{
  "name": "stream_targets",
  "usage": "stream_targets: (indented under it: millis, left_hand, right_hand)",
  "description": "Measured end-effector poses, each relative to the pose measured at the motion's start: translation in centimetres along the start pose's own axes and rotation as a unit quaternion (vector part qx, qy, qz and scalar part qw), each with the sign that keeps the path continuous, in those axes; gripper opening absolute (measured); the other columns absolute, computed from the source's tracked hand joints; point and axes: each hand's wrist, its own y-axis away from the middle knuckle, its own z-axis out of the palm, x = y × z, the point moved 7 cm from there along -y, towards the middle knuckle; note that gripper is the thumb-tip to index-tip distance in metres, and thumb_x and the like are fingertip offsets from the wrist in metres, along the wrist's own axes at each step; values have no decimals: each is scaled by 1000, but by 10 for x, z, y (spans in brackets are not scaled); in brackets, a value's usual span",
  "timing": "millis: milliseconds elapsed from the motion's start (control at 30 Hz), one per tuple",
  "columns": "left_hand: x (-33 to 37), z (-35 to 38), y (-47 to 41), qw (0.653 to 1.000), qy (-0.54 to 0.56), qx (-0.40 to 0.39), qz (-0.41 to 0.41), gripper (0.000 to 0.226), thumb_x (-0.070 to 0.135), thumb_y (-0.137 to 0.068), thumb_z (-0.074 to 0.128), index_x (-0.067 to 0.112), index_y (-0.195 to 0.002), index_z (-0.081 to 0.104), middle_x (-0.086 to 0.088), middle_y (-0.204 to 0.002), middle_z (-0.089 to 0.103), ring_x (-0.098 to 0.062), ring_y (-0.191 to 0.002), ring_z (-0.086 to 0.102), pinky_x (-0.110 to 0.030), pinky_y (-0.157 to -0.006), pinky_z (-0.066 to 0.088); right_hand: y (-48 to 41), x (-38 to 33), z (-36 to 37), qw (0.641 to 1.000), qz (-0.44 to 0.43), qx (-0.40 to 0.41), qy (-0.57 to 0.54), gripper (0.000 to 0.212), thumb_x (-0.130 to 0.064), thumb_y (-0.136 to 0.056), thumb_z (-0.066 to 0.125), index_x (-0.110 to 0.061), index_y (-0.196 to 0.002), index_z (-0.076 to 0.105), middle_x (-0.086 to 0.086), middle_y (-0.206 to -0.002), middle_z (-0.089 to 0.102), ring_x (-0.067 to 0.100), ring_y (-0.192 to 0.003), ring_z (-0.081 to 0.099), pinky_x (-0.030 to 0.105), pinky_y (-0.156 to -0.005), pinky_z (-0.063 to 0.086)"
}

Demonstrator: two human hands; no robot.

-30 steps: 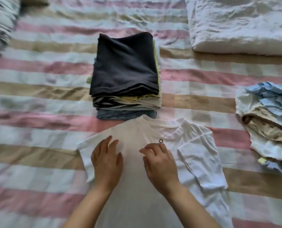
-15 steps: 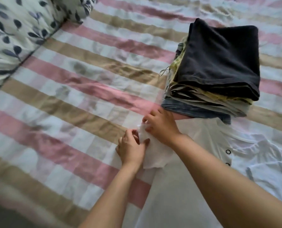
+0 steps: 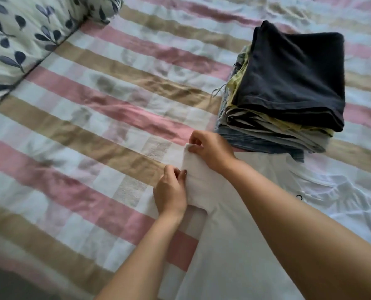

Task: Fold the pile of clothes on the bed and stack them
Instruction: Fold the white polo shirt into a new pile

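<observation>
The right hand [image 3: 210,149] pinches the far corner of the sleeve [image 3: 194,169] between thumb and fingers. The left hand [image 3: 170,192], at its 7 o'clock, pinches the near corner of the same cuff. The sleeve belongs to the white T-shirt [image 3: 234,245], which lies flat on the bed [image 3: 93,100] and runs from the hands toward 5 o'clock.

A second ago both palms lay spread on the shirt's chest, smoothing it; they have since gone out to the sleeve and taken its edge. I judge the flattening done and the first fold, sleeve over body toward 4 o'clock, about to start.

At 1 o'clock from the right hand sits the stack of folded clothes [image 3: 288,83], dark garment on top, close against the shirt's far edge. A leaf-print pillow [image 3: 18,29] lies at 10 o'clock, well apart. The right forearm crosses the shirt's body, right where the sleeve should land.
</observation>
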Motion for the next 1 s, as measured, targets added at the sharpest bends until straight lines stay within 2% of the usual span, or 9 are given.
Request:
stream_targets:
  millis: [167,267,500,633,733,800,867,933,1000]
  left_hand:
    - [3,9,17,992,94,-82,-7,38,27,-77,73,15,-101,46,-1,-92,65,-22,-85,62,-35,-69,49]
    - [20,2,29,985,140,-74,63,23,11,-75,74,17,-89,57,8,-80,64,-13,-75,61,-20,-64,48]
    - [81,32,93,918,-102,-145,355,31,5,-74,63,10,-104,63,-7,-95,61,-26,-79,60,-34,-61,51]
    - [78,65,102,879,-247,-211,350,47,50,-84,43,15,-107,63,-6,-103,56,-28,-92,56,-37,-71,50]
    - [93,77,94,877,-230,-120,405,35,27,-86,43,13,-108,67,-10,-110,63,-30,-100,61,-38,-78,54]
    - [89,103,80,859,-273,-163,402,44,22,-96,36,19,-140,39,-4,-151,31,-22,-139,28,-39,-111,26]
    - [72,129,62,843,-325,-227,363,54,37,-99,24,27,-148,2,7,-157,-7,-11,-144,-9,-37,-115,-4]
    - [62,140,51,826,-373,-232,354,63,49,-96,20,28,-145,-14,7,-154,-20,-12,-141,-20,-40,-114,-8]
    - [60,141,47,830,-364,-239,348,68,53,-95,22,28,-141,-21,7,-151,-28,-13,-138,-27,-42,-113,-9]
  right_hand:
    - [17,6,-24,997,11,24,-78,5,-23,-88,60,-19,-90,59,0,-80,61,20,-72,56,35,-66,45]
    - [37,11,-45,989,-3,57,-138,7,-13,-85,62,-18,-85,58,0,-73,62,22,-68,62,37,-68,50]
    - [121,75,-89,988,26,75,-129,34,11,-74,64,-23,-76,61,-16,-74,59,-2,-73,57,10,-67,45]
    - [148,117,-73,993,111,22,-38,34,11,-77,53,-19,-80,69,-5,-87,66,15,-88,59,20,-75,40]
    - [162,114,-69,990,61,105,66,37,10,-74,50,-13,-93,72,8,-108,68,30,-106,59,34,-92,44]
    - [169,111,-53,983,43,110,137,39,-4,-82,50,-13,-116,64,10,-128,58,32,-123,50,44,-103,34]
    - [175,121,-28,983,74,23,164,48,-27,-95,41,-19,-142,34,3,-152,27,23,-142,19,41,-113,7]
    - [180,136,-13,977,98,-35,184,57,-40,-98,31,-22,-148,11,-3,-157,1,16,-144,-5,38,-113,-10]
    - [183,137,-21,982,77,-22,171,55,-38,-98,35,-20,-147,19,1,-157,8,20,-145,3,41,-114,-5]
